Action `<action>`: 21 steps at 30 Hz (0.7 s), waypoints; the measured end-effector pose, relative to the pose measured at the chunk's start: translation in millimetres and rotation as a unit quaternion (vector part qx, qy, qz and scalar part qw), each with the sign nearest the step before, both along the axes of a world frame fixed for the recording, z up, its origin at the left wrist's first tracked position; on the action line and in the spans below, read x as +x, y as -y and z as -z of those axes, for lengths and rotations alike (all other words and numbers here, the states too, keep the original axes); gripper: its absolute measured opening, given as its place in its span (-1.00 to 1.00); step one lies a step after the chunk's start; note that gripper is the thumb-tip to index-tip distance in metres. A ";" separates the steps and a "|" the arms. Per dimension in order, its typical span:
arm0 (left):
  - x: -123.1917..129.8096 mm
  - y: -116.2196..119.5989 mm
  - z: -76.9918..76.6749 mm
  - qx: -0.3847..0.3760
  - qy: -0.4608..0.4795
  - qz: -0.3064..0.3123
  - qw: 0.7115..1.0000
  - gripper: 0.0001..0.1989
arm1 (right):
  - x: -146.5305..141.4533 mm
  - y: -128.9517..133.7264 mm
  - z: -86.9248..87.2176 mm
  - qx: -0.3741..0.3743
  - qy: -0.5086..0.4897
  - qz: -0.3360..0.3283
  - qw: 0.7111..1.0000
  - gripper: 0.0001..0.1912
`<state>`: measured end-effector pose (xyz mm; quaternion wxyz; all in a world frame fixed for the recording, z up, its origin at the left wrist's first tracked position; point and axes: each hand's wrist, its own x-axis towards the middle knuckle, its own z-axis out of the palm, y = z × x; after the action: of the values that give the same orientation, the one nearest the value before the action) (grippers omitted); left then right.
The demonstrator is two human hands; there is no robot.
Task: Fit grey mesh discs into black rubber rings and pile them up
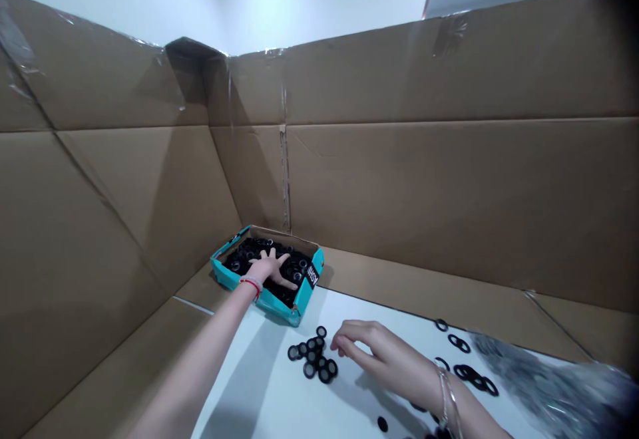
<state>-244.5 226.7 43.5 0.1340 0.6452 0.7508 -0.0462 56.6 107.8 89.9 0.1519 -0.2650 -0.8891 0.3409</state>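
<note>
Head view, hand and part status:

1. My left hand (267, 267) lies spread wide, palm down, on the black rings (295, 271) filling the teal tray (267, 299).
2. My right hand (384, 359) curls narrow, just beside the loose ring cluster (312, 357) on the white table (254, 386); I cannot tell whether it holds a ring.
3. Many rings occupy the tray; its long axis runs across my view, and the table rings lie flat.

White tabletop (249, 386): heap of black rubber rings (313, 356) just left of the right hand's fingertips (335, 342), looser rings (469, 376) well right of them, lone ring (382, 424) below them, crumpled clear plastic bag (549, 386) at far right.
</note>
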 end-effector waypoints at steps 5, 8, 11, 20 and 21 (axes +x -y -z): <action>1.4 9.3 -6.8 0.005 -0.017 0.011 1.000 0.13 | -4.0 3.9 -0.8 0.013 -0.013 0.010 1.000 -0.59; -0.2 10.7 -10.1 0.028 -0.018 0.023 0.999 0.08 | 5.3 13.0 2.8 -0.001 -0.010 0.015 1.000 -0.61; -2.1 12.1 -12.6 0.062 -0.011 0.045 0.997 -0.30 | 23.6 23.4 6.2 -0.009 -0.001 0.033 0.999 -0.62; -15.1 19.5 -34.4 0.121 0.097 0.084 0.984 -0.69 | 108.3 65.5 6.6 -0.025 0.053 0.153 0.986 -0.59; -17.8 20.3 -36.7 0.125 0.110 0.080 0.983 -0.69 | 119.2 70.9 9.5 -0.029 0.052 0.174 0.983 -0.61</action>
<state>-262.3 206.4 80.2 0.1299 0.7158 0.6775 0.1081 175.9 36.9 80.3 0.1540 -0.4372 -0.8260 0.3208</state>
